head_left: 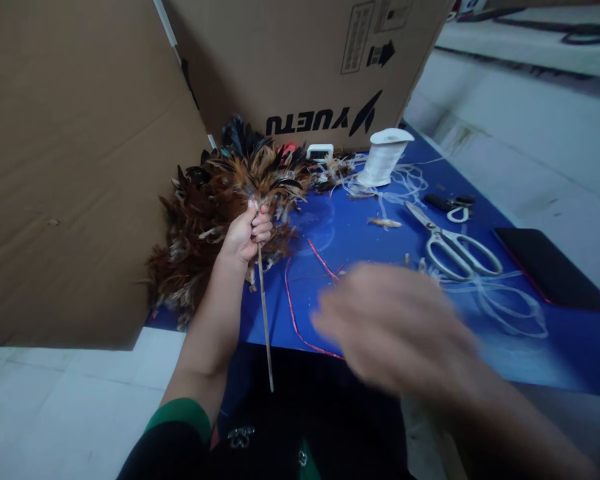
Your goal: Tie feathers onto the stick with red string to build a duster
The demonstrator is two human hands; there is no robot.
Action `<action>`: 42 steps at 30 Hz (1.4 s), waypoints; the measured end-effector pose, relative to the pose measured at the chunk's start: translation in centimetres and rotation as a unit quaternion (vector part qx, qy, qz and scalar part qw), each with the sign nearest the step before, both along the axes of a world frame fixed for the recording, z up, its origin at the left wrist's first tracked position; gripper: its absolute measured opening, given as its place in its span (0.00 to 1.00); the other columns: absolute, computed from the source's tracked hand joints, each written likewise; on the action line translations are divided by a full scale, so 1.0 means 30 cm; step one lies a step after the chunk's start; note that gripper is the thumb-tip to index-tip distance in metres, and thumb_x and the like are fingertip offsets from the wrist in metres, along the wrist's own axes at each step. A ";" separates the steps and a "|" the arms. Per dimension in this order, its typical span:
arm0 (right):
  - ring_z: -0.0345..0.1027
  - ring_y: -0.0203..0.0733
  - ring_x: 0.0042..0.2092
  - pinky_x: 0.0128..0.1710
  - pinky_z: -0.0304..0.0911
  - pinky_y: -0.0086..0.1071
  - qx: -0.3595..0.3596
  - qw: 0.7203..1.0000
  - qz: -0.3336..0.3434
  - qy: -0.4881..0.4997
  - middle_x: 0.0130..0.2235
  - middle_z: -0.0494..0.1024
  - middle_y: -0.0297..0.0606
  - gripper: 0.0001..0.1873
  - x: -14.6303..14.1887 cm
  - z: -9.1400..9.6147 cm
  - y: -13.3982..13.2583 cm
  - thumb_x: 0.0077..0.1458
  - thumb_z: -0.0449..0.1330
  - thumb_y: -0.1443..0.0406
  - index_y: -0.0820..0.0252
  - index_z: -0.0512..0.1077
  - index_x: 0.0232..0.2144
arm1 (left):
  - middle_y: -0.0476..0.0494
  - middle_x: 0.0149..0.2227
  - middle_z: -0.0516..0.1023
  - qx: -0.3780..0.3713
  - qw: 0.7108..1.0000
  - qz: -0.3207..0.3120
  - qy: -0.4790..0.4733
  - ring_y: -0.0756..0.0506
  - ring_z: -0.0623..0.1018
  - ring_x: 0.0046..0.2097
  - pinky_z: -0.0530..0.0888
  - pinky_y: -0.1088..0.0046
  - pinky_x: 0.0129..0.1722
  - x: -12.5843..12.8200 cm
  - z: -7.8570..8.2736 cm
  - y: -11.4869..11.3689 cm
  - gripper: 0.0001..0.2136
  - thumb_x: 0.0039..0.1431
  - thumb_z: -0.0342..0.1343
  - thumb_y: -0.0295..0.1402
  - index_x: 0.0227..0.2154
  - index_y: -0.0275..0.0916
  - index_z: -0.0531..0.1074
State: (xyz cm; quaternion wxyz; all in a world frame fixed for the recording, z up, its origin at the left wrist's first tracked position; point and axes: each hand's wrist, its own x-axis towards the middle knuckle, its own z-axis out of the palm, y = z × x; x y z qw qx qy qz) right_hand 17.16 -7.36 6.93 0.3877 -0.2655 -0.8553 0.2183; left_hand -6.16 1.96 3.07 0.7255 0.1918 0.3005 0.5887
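Brown feathers are crowning a thin stick, its long axis running from above the blue table toward the person's body; the left hand is clenching it, while the right hand is hovering, blurred, apart rightward, its grip unreadable.

Matt cardboard is seen in the box; a glossy, ruffled surface is shown by the feathers; smooth metal by the scissors; matt, wood-like material by the stick.
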 end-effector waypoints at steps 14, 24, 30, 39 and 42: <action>0.63 0.43 0.40 0.31 0.57 0.33 0.221 0.890 0.097 -0.387 0.38 0.72 0.51 0.17 -0.345 -0.328 0.297 0.61 0.43 0.72 0.68 0.73 0.35 | 0.57 0.16 0.51 -0.022 1.000 0.016 -0.001 0.59 0.52 0.13 0.47 0.85 0.10 0.006 -0.012 0.012 0.17 0.64 0.41 0.39 0.26 0.33 0.63; 0.61 0.32 0.28 0.30 0.59 0.28 -0.208 0.973 0.000 0.103 0.29 0.69 0.32 0.06 -0.164 -0.238 0.376 0.53 0.54 0.63 0.60 0.66 0.33 | 0.57 0.16 0.52 -0.011 0.999 0.012 0.041 0.59 0.53 0.13 0.48 0.86 0.10 0.028 -0.032 0.016 0.16 0.65 0.40 0.38 0.26 0.33 0.64; 0.59 0.31 0.25 0.25 0.56 0.26 -0.313 0.921 -0.033 0.229 0.25 0.67 0.29 0.09 -0.105 -0.175 0.420 0.49 0.58 0.61 0.60 0.65 0.32 | 0.58 0.17 0.53 -0.007 0.996 -0.018 0.083 0.59 0.52 0.14 0.48 0.86 0.11 0.058 -0.067 0.017 0.14 0.62 0.47 0.40 0.27 0.33 0.64; 0.68 0.39 0.41 0.43 0.63 0.37 0.127 0.990 0.056 0.038 0.37 0.76 0.39 0.09 -0.127 -0.023 0.427 0.57 0.53 0.70 0.59 0.73 0.35 | 0.58 0.18 0.51 0.028 0.988 -0.064 0.138 0.59 0.50 0.15 0.47 0.85 0.12 0.102 -0.071 -0.004 0.14 0.59 0.49 0.42 0.28 0.33 0.64; 0.68 0.39 0.40 0.43 0.63 0.37 0.193 0.975 0.099 -0.040 0.35 0.76 0.39 0.11 -0.154 -0.010 0.459 0.56 0.51 0.73 0.60 0.73 0.35 | 0.58 0.18 0.52 0.030 0.986 -0.064 0.153 0.59 0.51 0.16 0.48 0.85 0.13 0.113 -0.072 -0.011 0.14 0.59 0.50 0.41 0.29 0.32 0.65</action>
